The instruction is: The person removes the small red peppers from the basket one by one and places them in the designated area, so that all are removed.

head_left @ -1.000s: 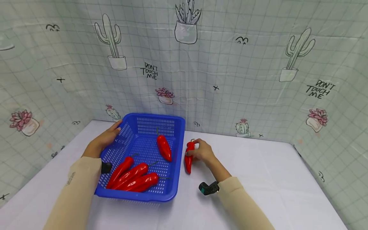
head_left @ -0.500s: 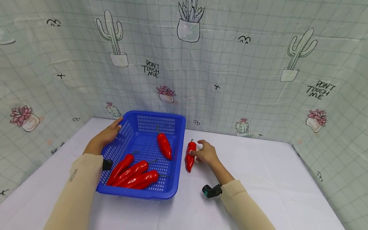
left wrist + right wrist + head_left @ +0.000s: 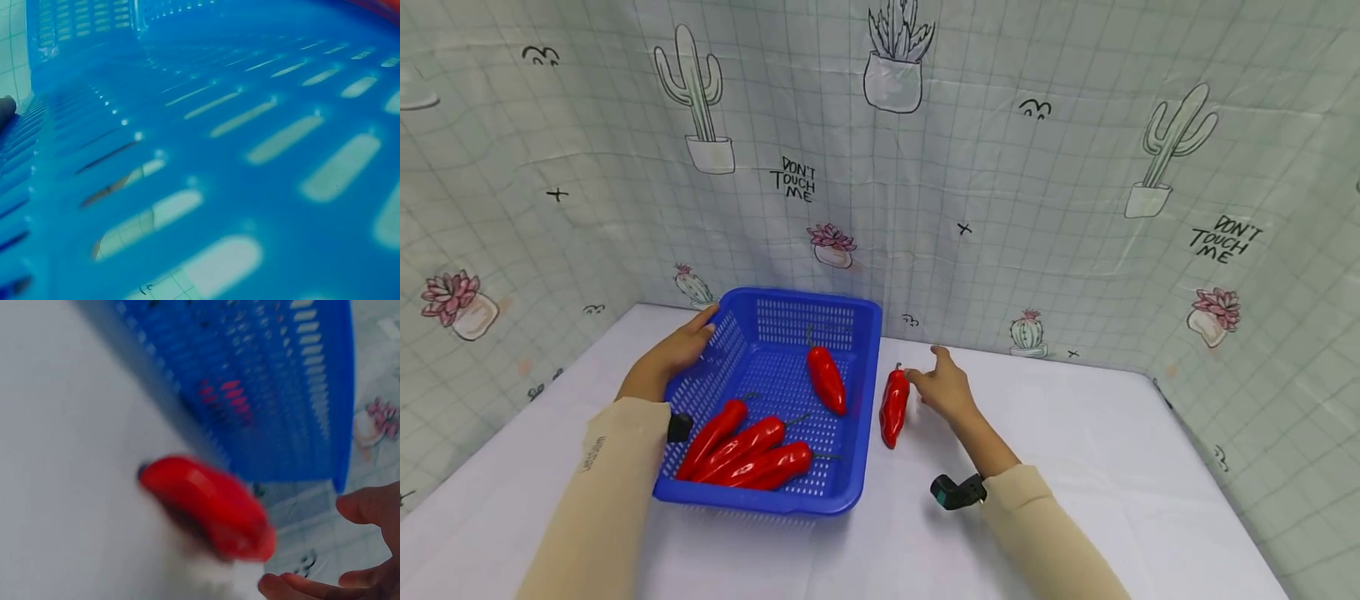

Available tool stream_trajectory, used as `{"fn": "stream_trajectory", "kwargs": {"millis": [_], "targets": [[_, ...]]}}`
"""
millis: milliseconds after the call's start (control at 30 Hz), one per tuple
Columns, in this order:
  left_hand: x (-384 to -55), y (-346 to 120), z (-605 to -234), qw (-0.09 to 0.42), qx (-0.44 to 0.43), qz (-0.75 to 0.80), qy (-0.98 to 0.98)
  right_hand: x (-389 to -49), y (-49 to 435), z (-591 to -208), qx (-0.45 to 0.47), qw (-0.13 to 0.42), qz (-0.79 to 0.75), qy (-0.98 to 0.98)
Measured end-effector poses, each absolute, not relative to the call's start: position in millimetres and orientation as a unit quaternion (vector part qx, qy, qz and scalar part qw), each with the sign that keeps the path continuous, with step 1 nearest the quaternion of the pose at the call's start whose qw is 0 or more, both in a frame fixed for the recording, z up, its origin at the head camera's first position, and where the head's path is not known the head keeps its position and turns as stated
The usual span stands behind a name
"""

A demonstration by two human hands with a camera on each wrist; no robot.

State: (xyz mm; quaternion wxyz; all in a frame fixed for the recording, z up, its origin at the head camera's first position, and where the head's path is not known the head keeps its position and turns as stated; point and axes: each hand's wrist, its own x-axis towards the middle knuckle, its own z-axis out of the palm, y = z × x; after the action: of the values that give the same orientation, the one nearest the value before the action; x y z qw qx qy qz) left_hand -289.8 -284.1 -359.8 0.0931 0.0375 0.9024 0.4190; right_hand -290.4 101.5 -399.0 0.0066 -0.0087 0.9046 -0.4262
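On the left part of the table stands a blue plastic basket with several red chili peppers lying in it. My left hand holds its left rim near the back corner; most of its fingers are hidden. Another red chili pepper lies on the cloth just right of the basket, stem toward the back. My right hand is beside that pepper with its fingers spread. In the right wrist view, thumb and fingers are apart from the blurred pepper, with nothing between them.
A white cloth covers the table. Behind and at both sides hangs a pale checked curtain printed with cacti. A small black wrist camera sits at the right wrist.
My right hand has let go of the chili pepper and drawn back slightly to the right, its fingers spreading. The pepper stays beside the basket. My left hand has stayed at the rim.
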Motion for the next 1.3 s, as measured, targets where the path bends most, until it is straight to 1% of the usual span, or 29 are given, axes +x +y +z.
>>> {"fn": "stream_trajectory", "kwargs": {"millis": [233, 367, 467, 567, 667, 733, 900, 1100, 1200, 1300], "targets": [[-289, -284, -360, 0.086, 0.045, 0.411, 0.907, -288, 69, -363, -0.037, -0.074, -0.488, 0.869], [-289, -284, -357, 0.085, 0.042, 0.409, 0.907, -290, 47, -343, -0.059, -0.095, -0.5, 0.859], [-293, -282, -356, 0.085, 0.041, 0.413, 0.906, -290, 29, -330, -0.079, -0.066, -0.502, 0.859], [-295, -280, -356, 0.089, 0.037, 0.418, 0.903, -291, 10, -322, -0.087, -0.008, -0.482, 0.872], [-294, -279, -355, 0.092, 0.032, 0.425, 0.9, -295, -9, -319, -0.095, 0.037, -0.44, 0.892], [-292, -280, -356, 0.093, 0.03, 0.432, 0.897, -297, -19, -321, -0.095, 0.052, -0.417, 0.903], [-287, -281, -358, 0.099, 0.026, 0.436, 0.894, -303, -32, -332, -0.081, 0.071, -0.41, 0.906], [-288, -281, -354, 0.089, 0.034, 0.412, 0.906, -308, -35, -335, -0.07, 0.085, -0.422, 0.9], [-288, -283, -355, 0.085, 0.033, 0.403, 0.911, -311, -38, -339, -0.079, 0.076, -0.396, 0.912], [-287, -285, -358, 0.085, 0.035, 0.407, 0.909, -313, -39, -345, -0.085, 0.054, -0.362, 0.927]]}}
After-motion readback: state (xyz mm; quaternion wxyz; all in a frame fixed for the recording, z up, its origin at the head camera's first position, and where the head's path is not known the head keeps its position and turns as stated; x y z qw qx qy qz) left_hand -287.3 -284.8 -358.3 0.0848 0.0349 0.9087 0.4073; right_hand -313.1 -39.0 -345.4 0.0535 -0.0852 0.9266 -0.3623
